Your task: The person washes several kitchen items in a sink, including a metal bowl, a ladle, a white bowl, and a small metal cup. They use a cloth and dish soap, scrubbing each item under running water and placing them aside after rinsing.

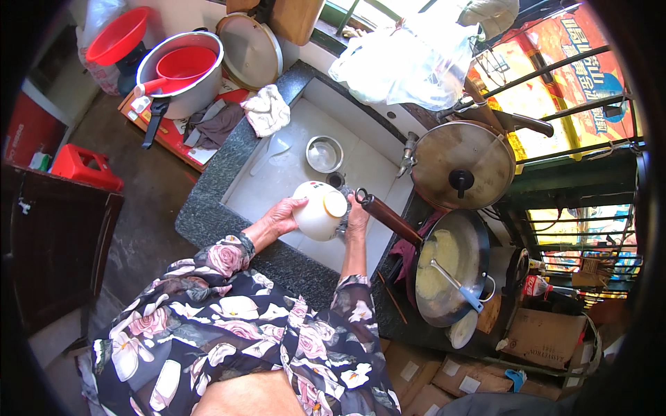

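A white bowl [315, 222] is tipped on its side above the sink [364, 151], its round foot turned up and to the right. My left hand [286, 215] grips its left side, thumb on the outer wall. Close against the bowl's right side is my right hand [357, 214]. Between that hand and the bowl shows a greyish, glistening patch, too blurred to name. Behind the bowl, a small metal bowl [324, 154] stands on the sink floor beside the dark drain [335, 180]. A pale, translucent spatula or scoop [271, 154] lies to its left.
The wok's wooden handle [390, 218] reaches over the sink's right edge near my right hand. In the wok [468, 275] are yellowish liquid and a blue-handled ladle [458, 291]. A faucet [407, 153] and a lidded pan [460, 164] stand behind. A white cloth [266, 111] hangs on the left rim.
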### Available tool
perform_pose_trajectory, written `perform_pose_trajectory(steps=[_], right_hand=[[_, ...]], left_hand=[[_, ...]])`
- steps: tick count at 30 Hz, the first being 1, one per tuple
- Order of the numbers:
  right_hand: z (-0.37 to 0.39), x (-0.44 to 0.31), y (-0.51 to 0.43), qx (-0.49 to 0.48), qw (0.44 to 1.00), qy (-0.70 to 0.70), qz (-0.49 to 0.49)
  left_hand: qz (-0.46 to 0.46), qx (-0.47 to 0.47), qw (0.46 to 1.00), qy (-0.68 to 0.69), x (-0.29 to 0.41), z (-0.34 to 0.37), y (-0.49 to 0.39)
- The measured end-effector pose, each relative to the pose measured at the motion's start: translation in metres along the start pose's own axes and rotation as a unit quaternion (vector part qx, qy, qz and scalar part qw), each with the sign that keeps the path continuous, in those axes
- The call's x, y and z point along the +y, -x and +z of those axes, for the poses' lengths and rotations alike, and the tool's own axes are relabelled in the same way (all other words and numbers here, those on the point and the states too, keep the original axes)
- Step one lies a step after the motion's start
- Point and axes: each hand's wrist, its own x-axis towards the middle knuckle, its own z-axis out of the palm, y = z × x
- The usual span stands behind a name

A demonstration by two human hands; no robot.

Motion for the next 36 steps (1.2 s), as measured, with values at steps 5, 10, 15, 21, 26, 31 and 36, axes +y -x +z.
perform_pose_trajectory(steps=[5, 10, 15, 21, 26, 31, 36], right_hand=[[0.035, 0.016, 0.050, 0.176, 0.910, 0.270, -0.259], [0.005, 0.039, 0.014, -0.114, 0.989, -0.070, -0.065], [0.019, -0.001, -0.001, -0.190, 0.946, 0.138, -0.222], [0.044, -0.037, 0.036, -0.154, 0.911, 0.304, -0.233], [0.016, -0.034, -0.002, 0.013, 0.963, 0.233, -0.133], [0.002, -0.059, -0.034, 0.074, 0.985, 0.156, -0.025], [-0.002, -0.078, -0.065, 0.141, 0.979, -0.110, -0.101]], left_hand=[[0.040, 0.040, 0.997, 0.054, 0.011, -0.002, 0.002], [-0.021, -0.040, 0.997, -0.067, 0.029, 0.003, 0.017], [-0.087, 0.040, 0.934, -0.344, 0.016, 0.009, 0.015], [-0.030, 0.107, 0.933, -0.343, -0.007, 0.006, 0.006], [-0.072, 0.094, 0.893, -0.433, 0.005, 0.007, 0.024], [-0.075, 0.092, 0.887, -0.447, 0.018, 0.016, 0.027], [-0.082, 0.097, 0.903, -0.410, 0.026, 0.018, 0.025]])
